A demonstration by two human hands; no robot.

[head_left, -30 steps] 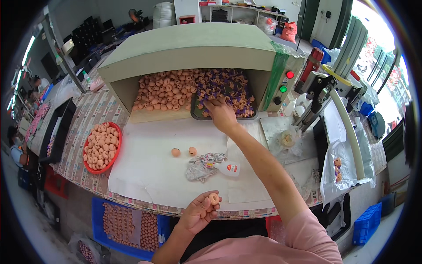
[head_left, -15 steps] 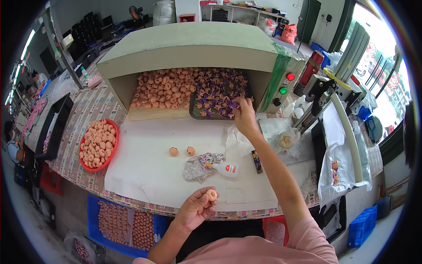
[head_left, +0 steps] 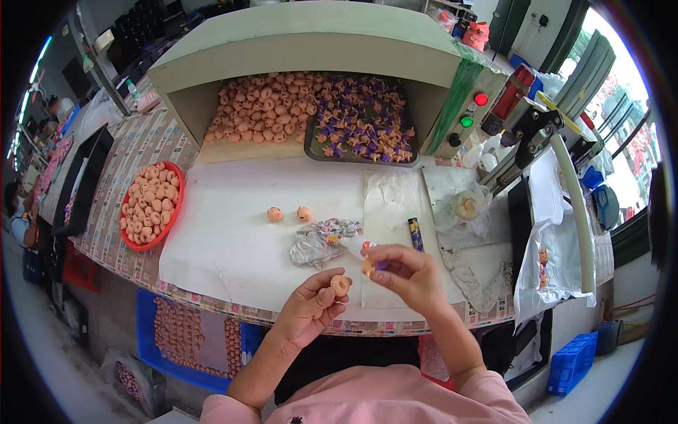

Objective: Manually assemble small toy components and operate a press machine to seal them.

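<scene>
Over the table's near edge my left hand (head_left: 308,305) is closed on a small peach-coloured hollow ball (head_left: 340,285), its round opening facing up. Just to the right, my right hand (head_left: 415,280) pinches a small tan and purple figure piece (head_left: 368,269) between thumb and fingers. The piece and the ball are close but apart. Two similar balls, one of them a loose ball (head_left: 274,214), lie on the white paper. Behind my hands are a crumpled wrapper (head_left: 318,244) and a white squeeze bottle (head_left: 353,245), partly hidden by my right hand.
A box-like housing (head_left: 296,46) covers a heap of peach balls (head_left: 261,106) and a dark tray (head_left: 314,150) of tan and purple pieces. At left stands a red basket (head_left: 182,191) of balls. A metal press-like device (head_left: 526,134) rises at right; a blue crate (head_left: 146,332) sits below.
My right hand has come back from the dark tray toward my left hand with a tan and purple piece in it. My left hand has risen slightly, still holding the ball.
</scene>
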